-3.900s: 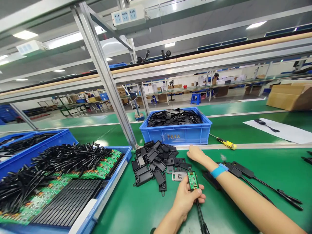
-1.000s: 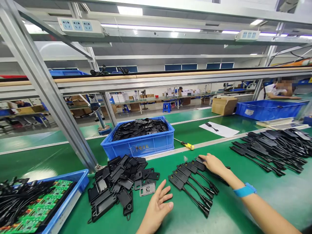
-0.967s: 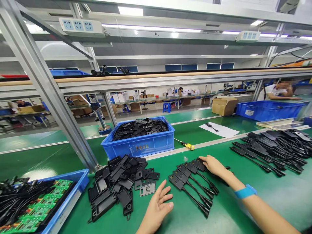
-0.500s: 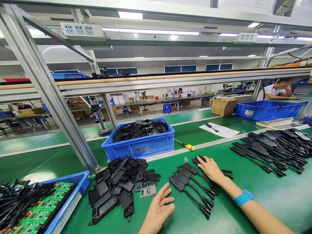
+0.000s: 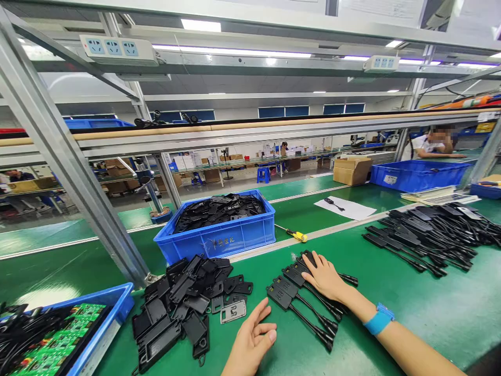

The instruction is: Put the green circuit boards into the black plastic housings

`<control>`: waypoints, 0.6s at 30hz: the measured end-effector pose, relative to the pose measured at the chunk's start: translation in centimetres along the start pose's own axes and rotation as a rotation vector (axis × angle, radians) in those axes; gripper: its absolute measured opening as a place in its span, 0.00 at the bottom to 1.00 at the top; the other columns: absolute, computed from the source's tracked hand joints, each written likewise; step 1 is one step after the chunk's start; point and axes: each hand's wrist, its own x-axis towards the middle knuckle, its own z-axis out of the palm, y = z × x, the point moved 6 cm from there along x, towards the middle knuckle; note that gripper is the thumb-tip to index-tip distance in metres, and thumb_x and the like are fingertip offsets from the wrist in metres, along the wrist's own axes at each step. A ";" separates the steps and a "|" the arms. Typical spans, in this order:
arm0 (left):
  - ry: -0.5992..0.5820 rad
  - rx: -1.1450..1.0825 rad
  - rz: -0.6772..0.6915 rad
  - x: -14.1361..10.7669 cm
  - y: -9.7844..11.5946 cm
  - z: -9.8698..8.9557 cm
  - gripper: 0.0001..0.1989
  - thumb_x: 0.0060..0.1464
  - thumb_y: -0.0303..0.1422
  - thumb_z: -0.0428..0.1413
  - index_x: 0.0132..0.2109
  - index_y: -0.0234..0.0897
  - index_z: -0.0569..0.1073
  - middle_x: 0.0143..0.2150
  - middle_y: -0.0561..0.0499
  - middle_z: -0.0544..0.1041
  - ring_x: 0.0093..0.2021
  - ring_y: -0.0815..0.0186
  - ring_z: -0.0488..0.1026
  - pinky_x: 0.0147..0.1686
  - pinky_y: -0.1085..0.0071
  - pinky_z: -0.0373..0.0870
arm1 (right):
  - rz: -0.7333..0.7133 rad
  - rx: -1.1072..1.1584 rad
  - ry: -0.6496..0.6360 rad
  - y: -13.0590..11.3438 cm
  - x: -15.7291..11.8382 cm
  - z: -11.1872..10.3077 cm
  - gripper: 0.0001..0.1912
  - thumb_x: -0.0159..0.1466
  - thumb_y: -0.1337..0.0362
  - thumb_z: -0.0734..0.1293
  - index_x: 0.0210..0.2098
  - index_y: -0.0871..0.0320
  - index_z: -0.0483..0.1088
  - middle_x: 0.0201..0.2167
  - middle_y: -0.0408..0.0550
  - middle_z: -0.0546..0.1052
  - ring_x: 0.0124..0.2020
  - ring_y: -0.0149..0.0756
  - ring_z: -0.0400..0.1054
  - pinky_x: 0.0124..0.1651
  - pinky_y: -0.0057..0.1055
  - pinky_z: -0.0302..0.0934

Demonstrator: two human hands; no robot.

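My right hand [image 5: 324, 278] lies palm down with fingers spread over the far end of a row of black plastic boxes with short cables [image 5: 278, 296], touching the boxes beneath it. Part of the row is hidden under that hand. My left hand [image 5: 254, 338] hovers near the row's closest box, fingers apart and slightly curved, holding nothing. Left of it is a loose pile of black plastic case halves [image 5: 193, 297]. A grey plate with a cut-out [image 5: 234, 312] lies at the pile's right edge.
A blue bin [image 5: 219, 243] full of black case parts stands behind the pile. Another blue bin [image 5: 124, 303] at lower left holds green circuit boards [image 5: 74, 326] and cables. A yellow screwdriver [image 5: 299, 236], a white sheet [image 5: 358, 210] and a heap of cabled boxes [image 5: 422, 230] lie farther right.
My right hand has shifted a little left along the row, and the boxes at its far end sit closer together. My left hand is nearly unchanged. The whole view has turned slightly.
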 end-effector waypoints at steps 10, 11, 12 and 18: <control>-0.029 0.084 -0.016 0.1 -0.3 -0.2 0.38 0.43 0.50 0.61 0.60 0.41 0.63 0.60 0.36 0.64 0.45 0.61 0.72 0.40 0.70 0.70 | 0.217 -0.044 -0.021 14.5 -0.6 0.7 0.36 0.65 0.45 0.44 0.65 0.60 0.50 0.63 0.61 0.56 0.63 0.56 0.47 0.58 0.53 0.50; -0.028 0.091 -0.015 0.2 -0.3 -0.3 0.38 0.43 0.50 0.61 0.59 0.41 0.63 0.60 0.36 0.64 0.44 0.61 0.72 0.40 0.70 0.70 | 0.245 -0.050 -0.025 16.2 -0.5 0.6 0.37 0.65 0.46 0.44 0.64 0.63 0.51 0.63 0.63 0.56 0.63 0.56 0.48 0.59 0.52 0.50; -0.026 0.095 -0.017 0.2 -0.4 -0.4 0.38 0.43 0.51 0.61 0.59 0.41 0.64 0.60 0.36 0.64 0.44 0.61 0.72 0.40 0.70 0.70 | 0.268 -0.056 -0.028 17.7 -0.4 0.6 0.37 0.65 0.47 0.44 0.64 0.67 0.51 0.62 0.65 0.57 0.63 0.56 0.48 0.59 0.51 0.50; -0.023 0.083 -0.038 0.6 -1.2 -0.8 0.36 0.41 0.49 0.63 0.57 0.41 0.67 0.58 0.37 0.66 0.41 0.64 0.73 0.35 0.74 0.70 | 0.364 -0.059 -0.036 22.5 0.8 0.8 0.36 0.65 0.50 0.47 0.62 0.72 0.53 0.61 0.69 0.58 0.63 0.55 0.49 0.60 0.48 0.48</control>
